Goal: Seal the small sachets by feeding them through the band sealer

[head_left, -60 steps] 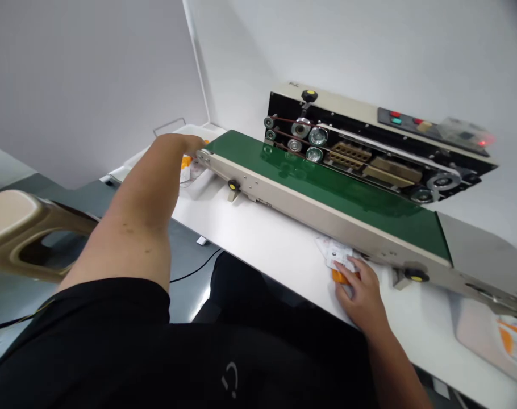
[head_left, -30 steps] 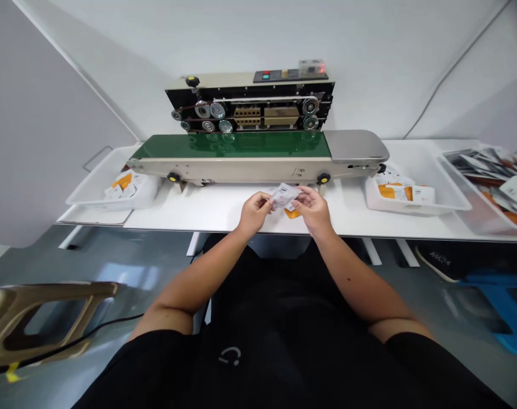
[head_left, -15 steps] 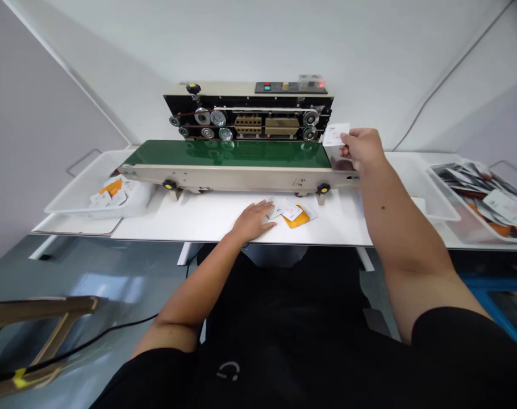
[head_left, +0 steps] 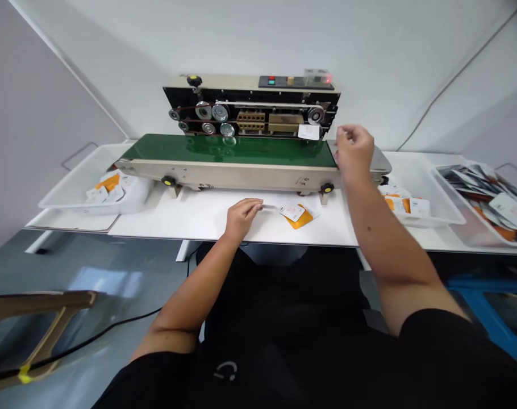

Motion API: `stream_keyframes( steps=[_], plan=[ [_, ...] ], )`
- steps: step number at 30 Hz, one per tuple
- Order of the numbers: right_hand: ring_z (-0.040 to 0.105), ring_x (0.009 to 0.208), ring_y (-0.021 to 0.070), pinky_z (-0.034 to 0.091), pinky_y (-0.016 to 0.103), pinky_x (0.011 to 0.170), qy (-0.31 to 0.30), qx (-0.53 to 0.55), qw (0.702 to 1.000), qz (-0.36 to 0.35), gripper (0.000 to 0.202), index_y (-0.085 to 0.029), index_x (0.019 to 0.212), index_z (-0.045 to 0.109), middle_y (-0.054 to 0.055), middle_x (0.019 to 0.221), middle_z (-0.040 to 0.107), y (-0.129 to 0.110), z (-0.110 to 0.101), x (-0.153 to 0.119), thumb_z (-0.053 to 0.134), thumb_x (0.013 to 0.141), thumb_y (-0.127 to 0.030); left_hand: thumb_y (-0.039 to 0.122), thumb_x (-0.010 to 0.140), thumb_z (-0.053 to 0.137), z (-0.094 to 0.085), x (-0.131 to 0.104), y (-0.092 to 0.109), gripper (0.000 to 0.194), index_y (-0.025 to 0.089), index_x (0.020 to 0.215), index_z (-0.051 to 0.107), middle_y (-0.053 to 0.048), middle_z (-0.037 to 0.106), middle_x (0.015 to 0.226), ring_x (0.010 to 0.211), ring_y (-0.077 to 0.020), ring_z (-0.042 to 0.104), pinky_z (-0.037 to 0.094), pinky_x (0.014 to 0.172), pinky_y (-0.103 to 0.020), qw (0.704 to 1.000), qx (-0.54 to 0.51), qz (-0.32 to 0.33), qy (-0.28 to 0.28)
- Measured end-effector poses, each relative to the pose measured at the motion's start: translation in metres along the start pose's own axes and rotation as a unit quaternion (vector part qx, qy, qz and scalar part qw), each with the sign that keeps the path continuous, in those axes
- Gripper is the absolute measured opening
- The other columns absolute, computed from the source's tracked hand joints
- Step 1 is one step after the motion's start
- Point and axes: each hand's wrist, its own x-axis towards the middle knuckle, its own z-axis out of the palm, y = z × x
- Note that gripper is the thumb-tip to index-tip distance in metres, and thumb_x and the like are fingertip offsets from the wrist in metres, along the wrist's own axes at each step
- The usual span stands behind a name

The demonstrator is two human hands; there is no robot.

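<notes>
A white packet (head_left: 308, 132) sits in the right end of the sealing machine (head_left: 252, 96), above the green belt (head_left: 241, 150). My right hand (head_left: 354, 149) is just right of it, fingers curled, apart from the packet; whether anything is between the fingers is hidden. Over the white table (head_left: 207, 218), my left hand (head_left: 244, 217) pinches a thin packet (head_left: 269, 207), seen nearly edge-on. Beside it lie a white packet with print (head_left: 291, 212) and an orange packet (head_left: 299, 220), overlapping on the table.
A white bin (head_left: 71, 190) with white and orange packets stands at the left. At the right are another bin (head_left: 446, 215) with packets and a fuller bin (head_left: 488, 227). A metal plate (head_left: 381, 163) extends from the belt's right end. Below is a blue stool (head_left: 475, 307).
The white packet has left my right hand and moved left into the machine. My left hand has gone from lying flat to pinching a packet lifted from the small pile.
</notes>
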Motion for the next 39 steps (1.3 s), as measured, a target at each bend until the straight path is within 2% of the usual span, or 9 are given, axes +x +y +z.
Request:
stream_keyframes(
  steps=[2, 7, 10, 15, 21, 26, 30, 36, 39],
  plan=[
    [0.054, 0.056, 0.0071, 0.045, 0.022, 0.053, 0.009, 0.055, 0.997, 0.056, 0.042, -0.009, 0.116, 0.072, 0.004, 0.08, 0.069, -0.015, 0.006, -0.055, 0.063, 0.101, -0.048, 0.038, 0.105, 0.067, 0.0, 0.0, 0.002, 0.019, 0.026, 0.104, 0.083, -0.006, 0.083, 0.11, 0.103, -0.0235, 0.079, 0.067, 0.096, -0.043, 1.0, 0.001, 0.026, 0.006],
    [0.062, 0.059, 0.0149, 0.052, 0.028, 0.055, -0.223, 0.12, 0.948, 0.191, 0.044, -0.016, 0.117, 0.077, 0.005, 0.079, 0.076, -0.038, 0.035, -0.155, 0.073, 0.09, -0.051, 0.037, 0.103, 0.071, 0.001, -0.003, 0.007, 0.016, 0.027, 0.105, 0.082, -0.006, 0.081, 0.121, 0.108, -0.0229, 0.079, 0.067, 0.1, -0.043, 0.997, 0.011, 0.079, -0.015],
    [0.062, 0.062, 0.0141, 0.056, 0.031, 0.063, -0.24, 0.079, 0.951, 0.179, 0.047, -0.018, 0.132, 0.072, 0.007, 0.097, 0.079, -0.039, 0.044, -0.166, 0.068, 0.092, -0.043, 0.04, 0.103, 0.069, -0.001, -0.004, 0.008, 0.019, 0.026, 0.103, 0.082, -0.007, 0.082, 0.115, 0.105, -0.0225, 0.079, 0.067, 0.098, -0.042, 0.997, 0.017, 0.075, -0.03],
    [0.069, 0.105, 0.0202, 0.059, 0.035, 0.087, -0.288, 0.01, 0.956, -0.06, 0.06, -0.029, 0.146, 0.067, 0.008, 0.148, 0.063, -0.037, 0.037, -0.162, 0.062, 0.087, -0.018, 0.04, 0.104, 0.069, -0.006, -0.001, 0.01, 0.021, 0.025, 0.096, 0.082, -0.006, 0.083, 0.097, 0.092, -0.0217, 0.08, 0.068, 0.089, -0.04, 0.998, -0.008, 0.066, -0.007],
    [0.07, 0.105, 0.0233, 0.055, 0.042, 0.098, -0.315, -0.016, 0.945, -0.091, 0.026, -0.027, 0.105, 0.084, 0.005, 0.11, 0.079, -0.037, 0.042, -0.17, 0.061, 0.093, -0.021, 0.041, 0.101, 0.072, -0.007, -0.001, 0.007, 0.018, 0.024, 0.102, 0.08, -0.007, 0.081, 0.098, 0.091, -0.021, 0.079, 0.067, 0.081, -0.035, 0.994, -0.073, 0.063, -0.061],
    [0.069, 0.077, 0.0183, 0.058, 0.033, 0.071, -0.156, 0.057, 0.986, 0.011, 0.025, -0.021, 0.102, 0.079, 0.005, 0.093, 0.078, -0.034, 0.013, -0.122, 0.073, 0.09, -0.043, 0.043, 0.097, 0.075, 0.004, 0.008, -0.004, 0.057, 0.022, 0.147, 0.059, -0.016, 0.067, 0.137, 0.113, -0.025, 0.073, 0.066, 0.08, -0.033, 0.981, -0.093, 0.026, -0.169],
    [0.055, 0.052, 0.0124, 0.049, 0.026, 0.049, -0.026, 0.107, 0.989, 0.104, 0.041, -0.018, 0.107, 0.075, 0.001, 0.071, 0.068, -0.015, -0.022, -0.037, 0.081, 0.086, -0.053, 0.044, 0.095, 0.072, 0.016, 0.03, -0.017, 0.062, 0.021, 0.15, 0.056, -0.016, 0.063, 0.146, 0.134, -0.0323, 0.062, 0.057, 0.109, -0.048, 0.958, -0.009, 0.031, -0.285],
    [0.048, 0.047, 0.0125, 0.045, 0.027, 0.044, -0.023, 0.055, 0.969, 0.239, 0.025, -0.021, 0.08, 0.068, -0.002, 0.055, 0.055, 0.02, -0.012, 0.058, 0.084, 0.086, -0.039, 0.045, 0.09, 0.076, 0.034, 0.059, -0.029, 0.078, 0.022, 0.159, 0.049, -0.015, 0.052, 0.163, 0.151, -0.0356, 0.049, 0.04, 0.127, -0.052, 0.902, 0.023, 0.076, -0.425],
    [0.048, 0.048, 0.0128, 0.046, 0.029, 0.047, -0.064, -0.014, 0.976, 0.206, 0.02, -0.02, 0.077, 0.066, -0.001, 0.055, 0.054, 0.026, 0.005, 0.077, 0.076, 0.093, -0.028, 0.044, 0.089, 0.078, 0.037, 0.059, -0.035, 0.08, 0.021, 0.16, 0.049, -0.015, 0.051, 0.164, 0.152, -0.0355, 0.048, 0.041, 0.127, -0.051, 0.893, 0.036, 0.072, -0.443]
  ],
)
